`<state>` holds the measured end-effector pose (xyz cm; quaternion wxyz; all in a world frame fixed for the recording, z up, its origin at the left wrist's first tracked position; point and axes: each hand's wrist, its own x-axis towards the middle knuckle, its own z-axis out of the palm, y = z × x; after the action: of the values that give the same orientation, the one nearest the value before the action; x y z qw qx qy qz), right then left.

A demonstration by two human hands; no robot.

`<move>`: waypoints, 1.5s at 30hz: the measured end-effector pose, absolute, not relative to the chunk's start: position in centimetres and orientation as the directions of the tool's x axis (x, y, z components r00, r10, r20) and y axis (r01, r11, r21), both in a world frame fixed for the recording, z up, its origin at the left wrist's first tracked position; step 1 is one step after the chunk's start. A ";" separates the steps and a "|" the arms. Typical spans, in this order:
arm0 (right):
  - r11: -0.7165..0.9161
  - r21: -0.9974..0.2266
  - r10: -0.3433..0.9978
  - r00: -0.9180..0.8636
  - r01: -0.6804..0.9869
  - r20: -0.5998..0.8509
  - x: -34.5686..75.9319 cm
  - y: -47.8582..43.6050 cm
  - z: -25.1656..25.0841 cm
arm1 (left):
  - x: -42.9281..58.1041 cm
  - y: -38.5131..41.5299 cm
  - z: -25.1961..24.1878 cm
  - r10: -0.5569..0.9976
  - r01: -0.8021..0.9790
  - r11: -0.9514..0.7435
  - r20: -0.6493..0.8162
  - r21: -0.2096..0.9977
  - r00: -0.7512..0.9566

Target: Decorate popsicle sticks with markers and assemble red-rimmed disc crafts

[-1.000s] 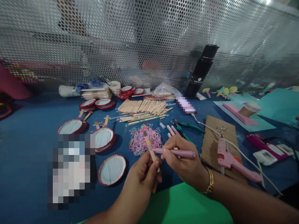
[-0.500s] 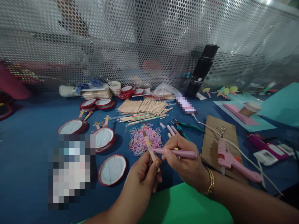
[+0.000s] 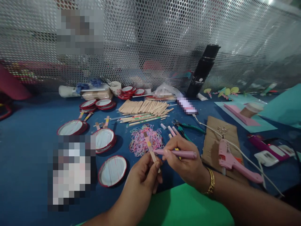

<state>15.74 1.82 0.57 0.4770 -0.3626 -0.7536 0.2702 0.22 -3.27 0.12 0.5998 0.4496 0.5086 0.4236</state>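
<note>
Between the fingers of my left hand (image 3: 147, 174) is a wooden craft stick (image 3: 150, 146), tilted, with brown, pink and yellow bands on its upper part. My right hand (image 3: 182, 160) grips a pink marker (image 3: 184, 154), its tip at the stick's side just above my left fingers. Behind the stick lies a heap of colourful rubber bands (image 3: 137, 141). Round red-rimmed lids (image 3: 112, 171) lie to the left, some with coloured sticks at their edges. Loose markers (image 3: 171, 131) rest just beyond my right hand.
Plain craft sticks (image 3: 131, 107) are spread farther back. Green-handled pliers (image 3: 188, 126) lie right of the rubber bands. A pink glue gun (image 3: 231, 161) and its cable rest on cardboard (image 3: 210, 141) at the right. A black bottle (image 3: 202, 73) stands by the perforated metal screen (image 3: 152, 40). Green sheet (image 3: 192, 204) lies in front.
Both hands keep nearly the same pose, the marker still against the stick. The whole view has shifted very slightly.
</note>
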 end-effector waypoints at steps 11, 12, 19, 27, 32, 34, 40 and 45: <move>0.593 -0.751 0.804 -0.258 0.290 0.536 15.8 1.9 0.6 | 0.2 -3.1 0.1 0.967 -0.061 0.230 -0.221 0.971 0.124; 0.590 -0.752 0.807 -0.249 0.294 0.536 15.8 1.9 0.6 | 0.2 -3.1 0.1 0.967 -0.065 0.232 -0.223 0.971 0.123; 0.594 -0.757 0.802 -0.276 0.272 0.530 15.7 2.0 0.5 | 0.1 -3.1 0.2 0.966 -0.054 0.237 -0.230 0.970 0.118; 0.564 -0.798 0.826 -0.164 0.213 0.539 16.3 2.0 1.1 | -0.2 -3.0 0.4 0.959 -0.131 0.271 -0.255 0.954 0.126; 0.588 -0.797 0.809 -0.121 0.142 0.575 16.6 2.4 1.7 | -0.3 -3.2 0.4 0.951 -0.169 0.300 -0.278 0.939 0.138; 0.576 -0.810 0.817 -0.105 0.111 0.567 16.6 2.6 1.7 | -0.4 -3.3 0.4 0.947 -0.162 0.307 -0.284 0.938 0.151; 0.493 -0.869 0.867 -0.106 0.035 0.487 16.3 3.7 1.6 | -0.7 -3.2 0.7 0.940 -0.135 0.326 -0.306 0.936 0.151; 0.318 -0.948 0.930 -0.197 0.017 0.309 16.7 4.5 3.2 | -0.8 -3.1 0.5 0.941 -0.124 0.323 -0.304 0.938 0.150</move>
<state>16.73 4.45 3.22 0.5104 -0.3752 -0.6314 0.4473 -0.83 -3.08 0.51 0.6396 0.4070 0.5021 0.4160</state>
